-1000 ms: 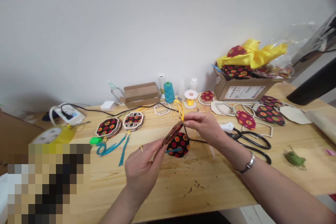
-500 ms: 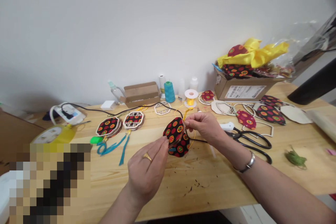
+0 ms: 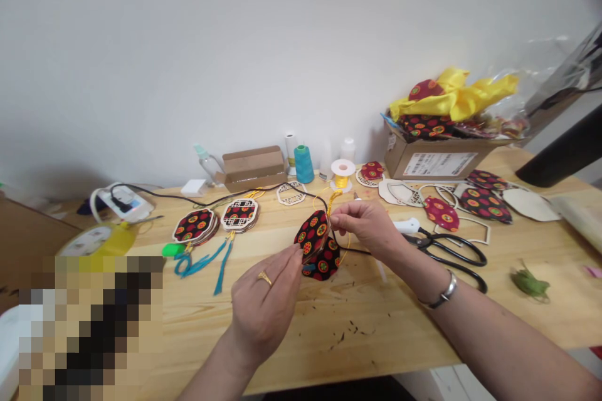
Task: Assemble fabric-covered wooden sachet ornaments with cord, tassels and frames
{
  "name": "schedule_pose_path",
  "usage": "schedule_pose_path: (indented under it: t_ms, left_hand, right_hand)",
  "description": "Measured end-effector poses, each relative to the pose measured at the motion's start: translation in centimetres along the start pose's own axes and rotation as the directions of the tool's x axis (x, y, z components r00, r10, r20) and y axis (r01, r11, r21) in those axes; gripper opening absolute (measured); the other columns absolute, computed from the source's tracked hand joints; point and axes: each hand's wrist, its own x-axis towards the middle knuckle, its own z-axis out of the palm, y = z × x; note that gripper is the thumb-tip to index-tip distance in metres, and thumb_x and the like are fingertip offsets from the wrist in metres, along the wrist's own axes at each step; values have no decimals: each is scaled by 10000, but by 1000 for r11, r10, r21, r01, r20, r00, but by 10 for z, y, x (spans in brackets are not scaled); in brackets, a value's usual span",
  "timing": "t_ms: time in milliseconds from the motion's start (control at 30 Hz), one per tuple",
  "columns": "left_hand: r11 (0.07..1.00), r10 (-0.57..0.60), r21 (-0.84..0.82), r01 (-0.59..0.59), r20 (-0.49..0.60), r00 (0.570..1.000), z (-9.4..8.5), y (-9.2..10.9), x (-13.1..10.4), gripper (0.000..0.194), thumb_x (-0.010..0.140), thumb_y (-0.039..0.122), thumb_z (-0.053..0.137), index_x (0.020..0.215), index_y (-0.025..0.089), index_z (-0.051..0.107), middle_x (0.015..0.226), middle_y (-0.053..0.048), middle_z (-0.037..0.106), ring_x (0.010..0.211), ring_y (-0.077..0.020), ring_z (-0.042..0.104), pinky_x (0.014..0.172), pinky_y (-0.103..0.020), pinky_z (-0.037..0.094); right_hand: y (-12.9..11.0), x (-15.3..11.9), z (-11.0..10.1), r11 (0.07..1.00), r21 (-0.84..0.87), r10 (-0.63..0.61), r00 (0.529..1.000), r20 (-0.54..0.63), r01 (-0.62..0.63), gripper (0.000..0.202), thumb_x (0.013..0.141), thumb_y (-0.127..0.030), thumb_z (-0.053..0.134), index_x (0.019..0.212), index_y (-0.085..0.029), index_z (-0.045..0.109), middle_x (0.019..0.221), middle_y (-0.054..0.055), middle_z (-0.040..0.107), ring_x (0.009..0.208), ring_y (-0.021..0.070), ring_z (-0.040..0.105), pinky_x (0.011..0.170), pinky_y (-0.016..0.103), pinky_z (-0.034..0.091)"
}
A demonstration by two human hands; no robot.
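Note:
My left hand point(image 3: 267, 304), a ring on one finger, is closed on the left edge of a fabric-covered panel point(image 3: 311, 232), dark with red and orange patterns. The panel is tilted, and a second patterned panel point(image 3: 328, 255) shows just below it with a gap between the two. At the upper right edge of the panel, the thumb and fingertips of my right hand point(image 3: 362, 225) are pinched together. What lies between these fingertips is too small to make out. A braided yellow cord point(image 3: 333, 202) rises from the panel's top, close to my right fingertips.
Black-handled scissors point(image 3: 451, 250) and a white-handled tool point(image 3: 407, 225) lie right of my hands. Finished-looking lattice ornaments point(image 3: 239, 215) with blue tassels lie left. Behind stand a teal thread cone point(image 3: 303, 164), a yellow cord spool point(image 3: 342, 175) and a full cardboard box point(image 3: 433, 163). A black cable point(image 3: 188, 200) crosses the table.
The upper panel has shifted very slightly to the right. Both hands keep almost the same position and hold.

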Motion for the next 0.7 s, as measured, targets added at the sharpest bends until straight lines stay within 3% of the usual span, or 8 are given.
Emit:
schedule_pose_path:
  t_ms: [500, 600, 700]
  left_hand:
    - [998, -56, -24, 56, 25, 998, 2, 1, -2, 320, 752, 49, 629, 1058, 138, 655, 969, -110, 733, 854, -183, 698, 821, -274, 535]
    - [992, -115, -56, 116, 21, 993, 2, 3, -1, 273, 767, 76, 617, 1015, 171, 680, 950, -84, 739, 802, -182, 707, 764, -260, 548]
    - [960, -253, -118, 255, 28, 967, 2, 5, 0, 220, 774, 128, 623, 958, 214, 708, 909, -45, 749, 748, -176, 711, 711, -244, 555]
  right_hand:
    - [-2, -1, 1, 1000, -22, 8, 1000, -20, -8, 218, 601, -353, 736, 587, -150, 658, 535, -17, 589, 488, 74, 469, 503, 229, 393]
    - [-1, 0, 1, 1000, -6, 7, 998, -56, -7, 222, 562, -345, 765, 607, -157, 657, 549, -25, 598, 505, 77, 486, 524, 230, 414]
    - [0, 1, 1, 998, 64, 5, 997, -74, 0, 272, 492, -333, 806, 671, -174, 675, 633, -19, 655, 600, 107, 569, 620, 258, 475]
